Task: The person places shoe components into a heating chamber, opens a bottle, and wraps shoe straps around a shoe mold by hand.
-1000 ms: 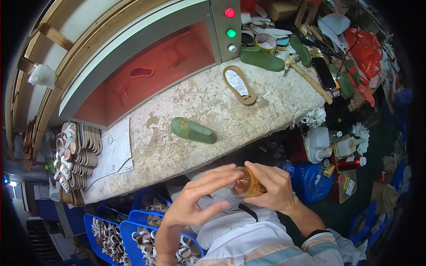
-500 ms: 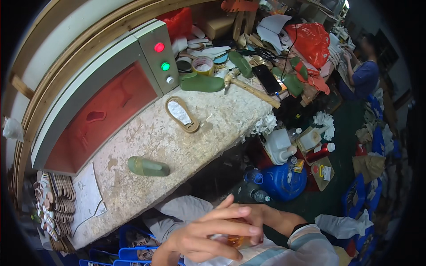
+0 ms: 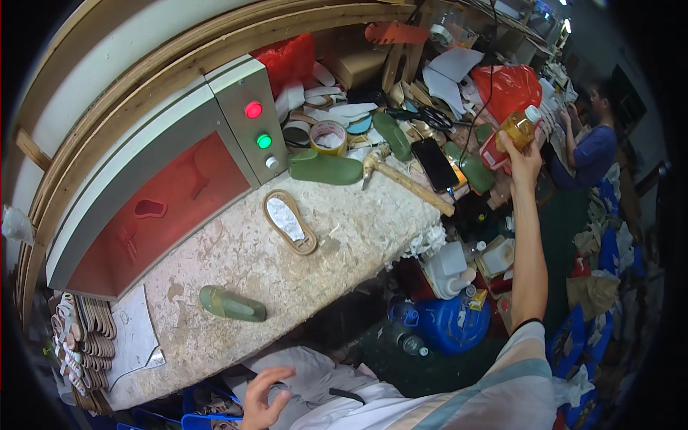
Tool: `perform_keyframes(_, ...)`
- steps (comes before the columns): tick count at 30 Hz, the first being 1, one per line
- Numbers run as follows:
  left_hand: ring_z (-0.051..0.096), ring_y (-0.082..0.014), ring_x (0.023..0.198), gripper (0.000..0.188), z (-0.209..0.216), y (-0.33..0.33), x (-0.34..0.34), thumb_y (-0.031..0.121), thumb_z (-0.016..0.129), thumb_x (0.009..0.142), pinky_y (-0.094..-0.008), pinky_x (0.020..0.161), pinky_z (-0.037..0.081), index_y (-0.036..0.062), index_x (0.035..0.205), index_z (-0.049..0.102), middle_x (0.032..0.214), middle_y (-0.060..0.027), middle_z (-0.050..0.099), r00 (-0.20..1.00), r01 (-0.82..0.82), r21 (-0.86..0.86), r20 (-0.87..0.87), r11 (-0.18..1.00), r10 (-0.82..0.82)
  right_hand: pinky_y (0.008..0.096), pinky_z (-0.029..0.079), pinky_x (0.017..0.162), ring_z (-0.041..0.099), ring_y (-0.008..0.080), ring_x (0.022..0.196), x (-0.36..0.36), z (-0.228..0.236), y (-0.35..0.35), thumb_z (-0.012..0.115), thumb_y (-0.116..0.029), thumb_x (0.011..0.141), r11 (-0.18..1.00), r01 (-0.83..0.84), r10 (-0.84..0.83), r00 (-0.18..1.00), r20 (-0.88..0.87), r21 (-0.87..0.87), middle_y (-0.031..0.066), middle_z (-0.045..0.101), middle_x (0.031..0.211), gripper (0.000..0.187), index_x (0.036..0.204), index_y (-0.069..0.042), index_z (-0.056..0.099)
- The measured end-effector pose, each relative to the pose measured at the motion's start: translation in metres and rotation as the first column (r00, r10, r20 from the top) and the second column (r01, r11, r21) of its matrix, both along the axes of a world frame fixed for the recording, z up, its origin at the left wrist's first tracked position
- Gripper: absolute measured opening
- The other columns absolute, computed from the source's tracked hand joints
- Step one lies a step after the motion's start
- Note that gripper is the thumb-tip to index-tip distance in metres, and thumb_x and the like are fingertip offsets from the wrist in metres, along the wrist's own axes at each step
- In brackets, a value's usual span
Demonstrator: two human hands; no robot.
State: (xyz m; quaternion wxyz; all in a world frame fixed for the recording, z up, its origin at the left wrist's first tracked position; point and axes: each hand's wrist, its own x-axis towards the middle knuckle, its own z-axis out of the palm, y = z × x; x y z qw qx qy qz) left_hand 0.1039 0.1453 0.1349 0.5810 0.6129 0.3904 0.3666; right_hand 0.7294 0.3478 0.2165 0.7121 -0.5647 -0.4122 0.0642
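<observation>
My right arm is stretched out to the far right, and my right hand is closed around a small bottle of amber liquid with a white cap. The bottle is held tilted above the cluttered end of the bench. Low in the picture, near my lap, my left hand has its fingers apart and curved, with nothing in it. On the bench lie a sandal sole with a white lining and a green shoe last. Another green last lies farther back, beside a hammer.
A grey machine with a red window and lit buttons stands at the left. Behind the hammer are a black phone, tape and scraps. A blue container sits below the bench. At the far right is another person.
My right hand has swung from my lap up and away to the far right with the bottle. My left hand has parted from it and dropped lower left. The view has shifted slightly.
</observation>
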Motion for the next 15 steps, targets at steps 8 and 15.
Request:
perform_keyframes(8, 0.067, -0.0288, 0.103, 0.027, 0.03, 0.011, 0.004, 0.008, 0.068, 0.084, -0.0379, 0.093, 0.051, -0.0055, 0.106, 0.07, 0.109, -0.0199, 0.069, 0.977, -0.106, -0.038, -0.188, 0.994, 0.097, 0.0326, 0.049, 0.097, 0.062, 0.0189, 0.112, 0.093, -0.064, 0.107, 0.084, -0.017, 0.08, 0.96, 0.06, -0.017, 0.988, 0.156, -0.274, 0.0085, 0.064, 0.123, 0.061, 0.132, -0.001, 0.055)
perform_keyframes(15, 0.068, -0.0303, 0.096, 0.025, 0.098, 0.113, 0.043, -0.003, 0.065, 0.082, -0.0375, 0.085, 0.054, -0.0008, 0.107, 0.069, 0.105, -0.0143, 0.07, 0.895, 0.064, 0.416, -0.426, 0.907, 0.132, 0.0334, 0.048, 0.1, 0.061, 0.0205, 0.115, 0.139, -0.094, 0.135, 0.082, -0.021, 0.083, 0.961, 0.018, 0.039, 0.979, 0.202, -0.275, 0.0105, 0.062, 0.127, 0.066, 0.137, -0.001, 0.05)
